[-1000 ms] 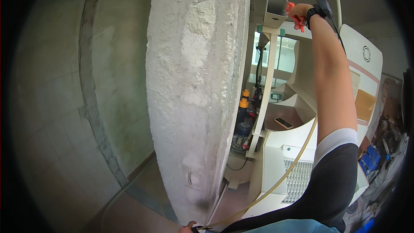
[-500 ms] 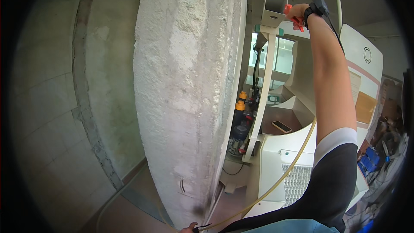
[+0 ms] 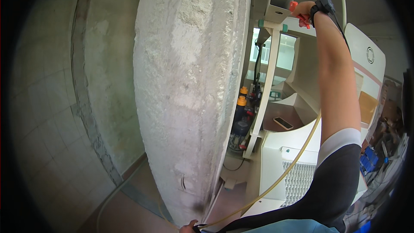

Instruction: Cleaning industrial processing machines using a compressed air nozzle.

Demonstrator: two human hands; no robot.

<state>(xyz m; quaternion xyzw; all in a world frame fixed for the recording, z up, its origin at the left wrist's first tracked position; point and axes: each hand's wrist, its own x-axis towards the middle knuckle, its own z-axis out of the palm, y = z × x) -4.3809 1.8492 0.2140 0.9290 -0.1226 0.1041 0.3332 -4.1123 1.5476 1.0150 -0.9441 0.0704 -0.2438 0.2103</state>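
My right hand (image 3: 303, 10) is raised at the upper right, its fingers wrapped round a red tool (image 3: 303, 20) with a handle; most of the tool is hidden by the fingers. The hand is beside a white, open-ended square box (image 3: 278, 6) on top of a pale post. At the lower edge my left hand (image 3: 188, 226) shows only in part, close to the foot of a rough white slab (image 3: 177, 103). A yellow hose (image 3: 282, 181) runs down to this hand and reappears on its other side, and the fingers look curled on it.
Right of the slab stands a white machine (image 3: 366, 56) with a phone (image 3: 283, 123) lying in its hollow. Bottles with orange caps (image 3: 241, 101) stand behind the post (image 3: 266, 82). Clutter (image 3: 388, 151) lies at the far right. A tiled wall (image 3: 47, 112) is at left.
The view has shifted slightly, so the box, machine and right arm sit a little further right. My right hand still holds the red tool by the box.
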